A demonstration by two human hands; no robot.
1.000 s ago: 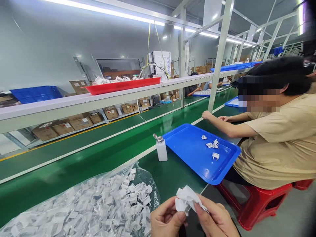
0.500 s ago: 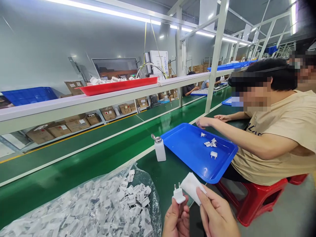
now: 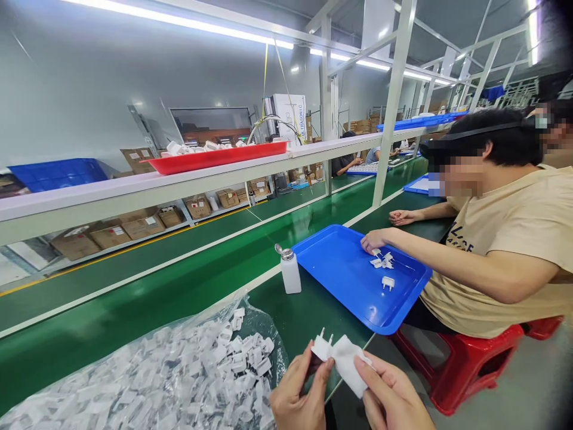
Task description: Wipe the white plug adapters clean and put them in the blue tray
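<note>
My left hand pinches a white two-pin plug adapter between thumb and fingers, its metal pins pointing up. Just to the right, my right hand grips a folded white cloth, whose near edge meets or overlaps the plug's side; whether they touch is hard to tell. Left of my hands lies a clear plastic bag full of white plug parts. Ahead stands a white pump bottle with its metal lid flipped up. A blue tray beyond holds several white plugs.
A co-worker sits at the right on a red stool, one hand over the blue tray. A green conveyor belt runs beyond the bench. Above it, a raised shelf carries a red tray of white parts.
My left hand has shifted left and tilted the plug, with more fingers around it. The cloth has turned beside it. The co-worker's hand has moved down to the plugs in the tray.
</note>
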